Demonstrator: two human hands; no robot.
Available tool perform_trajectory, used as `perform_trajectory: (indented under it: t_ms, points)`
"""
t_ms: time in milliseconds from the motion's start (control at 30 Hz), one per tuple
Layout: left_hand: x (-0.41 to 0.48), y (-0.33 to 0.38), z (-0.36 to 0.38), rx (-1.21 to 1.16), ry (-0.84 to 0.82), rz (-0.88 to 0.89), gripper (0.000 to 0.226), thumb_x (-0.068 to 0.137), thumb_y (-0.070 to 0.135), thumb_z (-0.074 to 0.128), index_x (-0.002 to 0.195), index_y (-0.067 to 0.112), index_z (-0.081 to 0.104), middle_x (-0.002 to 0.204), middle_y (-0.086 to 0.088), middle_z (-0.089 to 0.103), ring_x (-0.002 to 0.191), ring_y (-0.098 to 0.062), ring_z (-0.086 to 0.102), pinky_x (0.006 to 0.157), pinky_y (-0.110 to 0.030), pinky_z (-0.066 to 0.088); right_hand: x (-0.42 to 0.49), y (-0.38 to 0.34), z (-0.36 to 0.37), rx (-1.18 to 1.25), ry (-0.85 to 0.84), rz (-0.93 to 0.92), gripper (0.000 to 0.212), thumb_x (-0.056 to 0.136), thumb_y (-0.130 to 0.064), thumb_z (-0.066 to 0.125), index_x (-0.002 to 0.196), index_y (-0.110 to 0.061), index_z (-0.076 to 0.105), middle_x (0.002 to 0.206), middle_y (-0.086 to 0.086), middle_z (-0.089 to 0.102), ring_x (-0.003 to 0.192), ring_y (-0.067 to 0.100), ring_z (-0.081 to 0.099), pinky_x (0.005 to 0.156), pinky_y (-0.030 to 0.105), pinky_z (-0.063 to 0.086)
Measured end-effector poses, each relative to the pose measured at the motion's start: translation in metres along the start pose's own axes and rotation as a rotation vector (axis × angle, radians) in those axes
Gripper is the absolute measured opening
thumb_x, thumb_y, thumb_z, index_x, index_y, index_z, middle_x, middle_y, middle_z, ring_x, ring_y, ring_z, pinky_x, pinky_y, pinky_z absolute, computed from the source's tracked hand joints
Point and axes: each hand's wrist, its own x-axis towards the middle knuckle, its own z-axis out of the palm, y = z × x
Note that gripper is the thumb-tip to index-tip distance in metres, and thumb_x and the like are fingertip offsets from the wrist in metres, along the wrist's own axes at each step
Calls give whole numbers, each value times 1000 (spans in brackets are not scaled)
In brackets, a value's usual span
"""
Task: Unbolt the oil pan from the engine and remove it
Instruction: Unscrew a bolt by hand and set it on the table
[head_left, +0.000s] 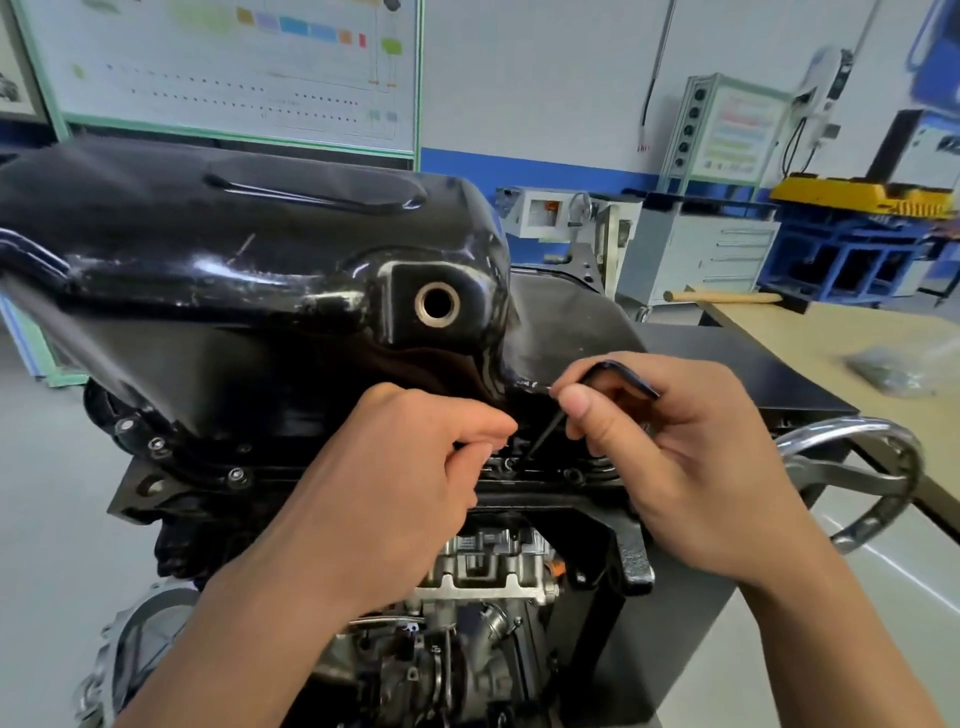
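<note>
- Both hands are up close at the low rim of the oil pan (234, 270).
- The right hand (670, 452) pinches a bent black key (543, 434) with its thumb and fingers. The thin end of the key points down at a bolt spot on the rim.
- The left hand (415, 467) is curled, with thumb and finger pressed together just beside the tip of the key. What it pinches is hidden.
- The shiny black oil pan sits on top of the engine (483, 571). Some rim bolts (236, 474) on the left are not out yet.
- The key tip should probably go all the way into the bolt head and stay straight, so it does not slip.
- Slow turns look best, with the left hand ready to catch the bolt before it drops into the engine.
</note>
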Motion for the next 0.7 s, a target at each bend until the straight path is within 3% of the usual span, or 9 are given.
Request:
perform_trajectory:
  t_ms: [133,267,400,533,700]
  points:
    - [1,-1,2,-32,15,-9,26,92,14,66,111,29,74,82,22,73,62,10,66,58,-12,55,-4,2,4,22,27,-1,21,98,-16,60,81,-7,67,67,3,61,63,20,57,59,28,46]
    - [-10,-1,15,-104,27,-9,32,92,8,65,117,28,72,79,32,68,47,14,56,45,-1,38,-6,0,7,31,61,17,18,99,-11,61,82,-8,67,67,1,60,63,18,56,60,26,45]
    - [-9,-3,25,-145,113,29,33,91,15,68,115,38,68,97,27,72,70,6,68,60,-10,52,-4,-1,6,44,46,15,19,99,-11,61,82,-8,67,67,1,59,63,17,55,59,26,44]
    - [-8,6,36,-130,266,135,26,87,19,70,111,29,72,83,18,68,62,-2,63,56,-15,49,-7,1,13,102,16,-10,17,100,-11,61,87,-6,70,72,5,64,69,20,60,63,36,48]
    - [-5,14,45,-248,307,186,24,93,7,62,111,18,72,88,12,70,67,-11,67,59,-19,54,-7,6,20,298,62,56,17,97,-13,61,106,-10,74,87,5,74,85,23,71,76,47,57]
